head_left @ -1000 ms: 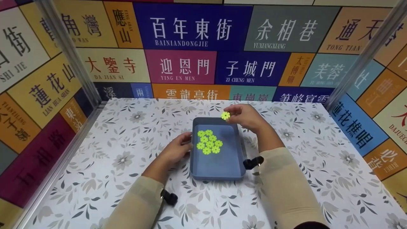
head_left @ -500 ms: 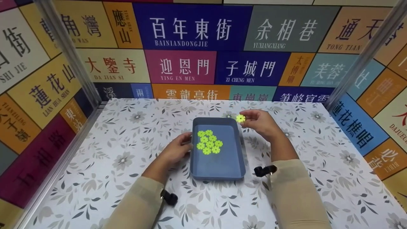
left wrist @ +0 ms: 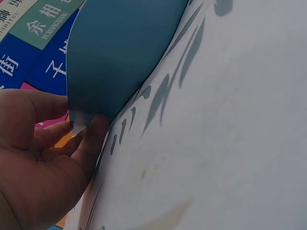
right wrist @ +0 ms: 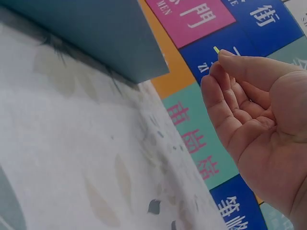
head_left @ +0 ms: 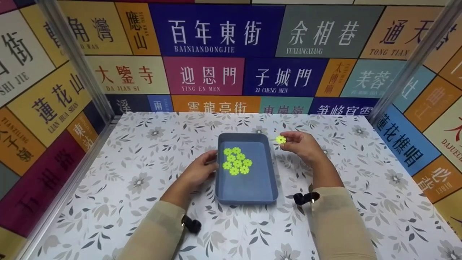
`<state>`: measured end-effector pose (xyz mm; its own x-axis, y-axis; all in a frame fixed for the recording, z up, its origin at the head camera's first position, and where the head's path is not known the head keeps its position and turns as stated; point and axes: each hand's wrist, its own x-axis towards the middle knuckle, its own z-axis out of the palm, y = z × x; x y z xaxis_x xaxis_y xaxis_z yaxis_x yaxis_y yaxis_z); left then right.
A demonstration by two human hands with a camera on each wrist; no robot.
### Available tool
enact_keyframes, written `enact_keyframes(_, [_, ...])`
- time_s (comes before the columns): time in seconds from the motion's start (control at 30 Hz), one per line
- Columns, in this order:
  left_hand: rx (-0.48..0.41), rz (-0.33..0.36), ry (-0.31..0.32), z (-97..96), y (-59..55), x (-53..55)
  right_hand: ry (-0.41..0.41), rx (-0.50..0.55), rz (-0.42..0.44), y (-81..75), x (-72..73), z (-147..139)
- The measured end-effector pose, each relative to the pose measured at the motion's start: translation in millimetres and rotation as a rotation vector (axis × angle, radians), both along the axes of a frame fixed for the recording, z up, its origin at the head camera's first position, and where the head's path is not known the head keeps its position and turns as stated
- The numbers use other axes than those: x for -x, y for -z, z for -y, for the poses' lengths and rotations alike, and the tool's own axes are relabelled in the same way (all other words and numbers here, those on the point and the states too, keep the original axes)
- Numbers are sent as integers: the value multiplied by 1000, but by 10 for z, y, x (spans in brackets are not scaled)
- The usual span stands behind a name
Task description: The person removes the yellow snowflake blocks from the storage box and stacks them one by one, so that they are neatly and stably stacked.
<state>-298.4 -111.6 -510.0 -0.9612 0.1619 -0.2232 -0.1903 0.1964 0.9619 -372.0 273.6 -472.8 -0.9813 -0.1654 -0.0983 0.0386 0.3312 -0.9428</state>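
Observation:
A blue-grey rectangular tray [head_left: 249, 184] lies on the table, with a cluster of bright yellow-green flower-shaped discs [head_left: 237, 163] on the left part of its floor. My left hand [head_left: 199, 169] rests beside the tray's left wall; in the left wrist view its fingertips and thumb touch the outer wall [left wrist: 124, 43], fingers relaxed. Right of the tray's far corner, my right hand [head_left: 301, 146] pinches one flower-shaped disc [head_left: 280, 139] between thumb and fingers, above the table. In the right wrist view only that disc's thin edge [right wrist: 217, 50] shows past the thumb tip.
A white cloth with grey flowers and leaves [head_left: 137, 202] covers the table. Panels of coloured street-name signs [head_left: 216, 32] stand at the back and both sides, with metal posts [head_left: 77, 61] at the corners. Dark wrist cameras [head_left: 306, 198] sit on the sleeves.
My right hand has moved right and a little nearer, carrying the pinched disc from above the tray's far right corner to beyond its right side. The left hand and tray have stayed put.

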Motion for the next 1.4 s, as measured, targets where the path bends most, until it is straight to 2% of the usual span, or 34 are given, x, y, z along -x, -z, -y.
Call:
enact_keyframes(0.33, [-12, -13, 8, 7, 21, 6, 8, -10, 44, 243, 41, -164])
enact_keyframes(0.57, [-12, -32, 21, 16, 27, -2, 28, 108, 126, 334, 23, -212])
enact_keyframes(0.7, [-19, -39, 27, 18, 29, -6, 37, 168, 160, 350, 7, -238])
enact_keyframes(0.9, [-14, -37, 28, 23, 34, 6, 39, 201, 164, 355, 0, -275])
enact_keyframes(1.4, [8, -20, 16, 22, 24, 17, 102, 146, 231, 320, -12, -320])
